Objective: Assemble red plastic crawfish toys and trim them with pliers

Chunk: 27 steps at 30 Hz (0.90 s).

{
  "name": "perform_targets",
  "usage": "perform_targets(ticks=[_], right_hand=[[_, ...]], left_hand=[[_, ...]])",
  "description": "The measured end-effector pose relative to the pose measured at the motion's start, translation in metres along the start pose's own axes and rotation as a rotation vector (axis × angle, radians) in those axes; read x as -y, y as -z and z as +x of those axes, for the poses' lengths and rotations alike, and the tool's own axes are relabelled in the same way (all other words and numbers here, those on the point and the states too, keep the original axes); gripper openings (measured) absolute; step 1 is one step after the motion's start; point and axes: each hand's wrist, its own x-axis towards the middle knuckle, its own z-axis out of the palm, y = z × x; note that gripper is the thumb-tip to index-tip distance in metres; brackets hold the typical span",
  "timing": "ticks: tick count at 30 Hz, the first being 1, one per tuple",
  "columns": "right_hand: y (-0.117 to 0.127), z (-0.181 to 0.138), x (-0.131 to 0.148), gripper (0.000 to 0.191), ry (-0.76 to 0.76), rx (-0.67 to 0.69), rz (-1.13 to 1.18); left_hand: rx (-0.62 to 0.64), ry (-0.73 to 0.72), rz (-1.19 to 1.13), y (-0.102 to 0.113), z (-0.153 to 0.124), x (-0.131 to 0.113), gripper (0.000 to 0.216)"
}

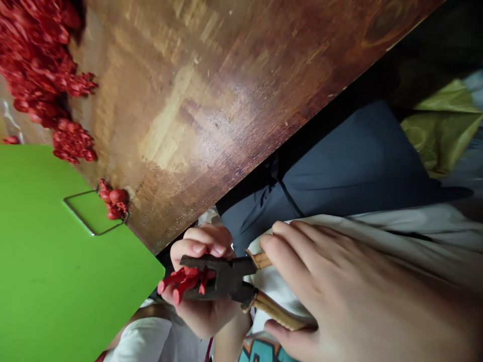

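Pliers (222,276) in the right hand (339,286) clamp a few red plastic pieces (184,281), the left hand (202,314) cupped around the jaws, hands together; two red heaps (37,65) lie beside one green board (56,281) on a wooden table (211,125).

Your right hand (339,286) covers most of the pliers' (226,276) handles, and the pliers' head hides where the red plastic pieces (184,281) meet the jaws, so you cannot tell how they are seated. The picture's edge cuts off the far red heap (37,65) and the green board (64,271). The teal print (260,352) at the near edge is too cut off to read.
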Motion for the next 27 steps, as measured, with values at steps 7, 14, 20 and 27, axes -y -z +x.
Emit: perform_targets(ticks=[7,14,20,27], right_hand=[[-0.003,-0.003,0.0,0.049,0.015,-0.039,-0.018],[-0.014,-0.005,-0.001,0.032,0.046,-0.181,0.012],[-0.01,-0.002,0.001,0.024,0.02,-0.177,0.021],[-0.012,-0.005,0.003,0.039,-0.013,-0.167,0.086]], left_hand=[[-0.042,-0.05,0.125,-0.001,0.0,-0.009,0.064],[0.1,-0.146,0.09,0.002,0.011,-0.011,0.059],[0.256,-0.196,0.105,0.016,0.015,-0.008,0.052],[0.117,-0.188,0.078,0.002,0.01,-0.005,0.042]])
